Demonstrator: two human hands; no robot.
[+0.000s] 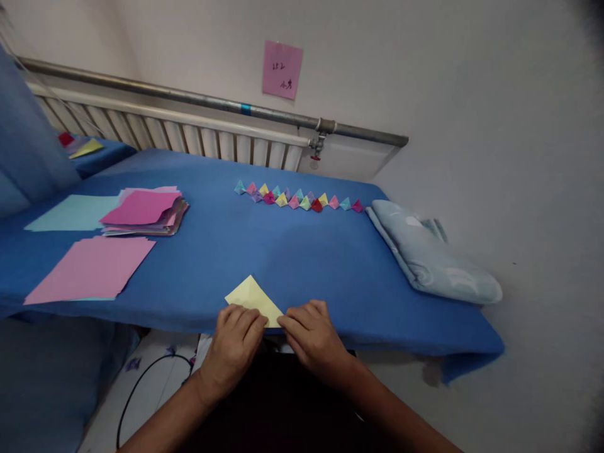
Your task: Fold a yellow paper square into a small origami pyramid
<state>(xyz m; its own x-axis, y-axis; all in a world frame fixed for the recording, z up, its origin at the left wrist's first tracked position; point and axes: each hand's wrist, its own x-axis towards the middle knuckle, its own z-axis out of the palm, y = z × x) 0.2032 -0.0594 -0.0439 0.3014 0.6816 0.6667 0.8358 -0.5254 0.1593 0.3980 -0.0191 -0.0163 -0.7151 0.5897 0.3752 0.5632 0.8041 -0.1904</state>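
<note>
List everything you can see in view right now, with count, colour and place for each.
yellow paper: one, pale yellow, folded to a triangle, near edge of the table
folded paper shapes: a row, too many to count surely, mixed colours, far middle
paper stack: one, pink sheet on top, left
pink sheet: one, near left
light blue sheet: one, far left
folded cloth: one, pale blue, right end
blue table cover: one
pink note: one, on the wall
radiator: one, white, behind the table
left hand: on the yellow paper
right hand: on the yellow paper
</note>
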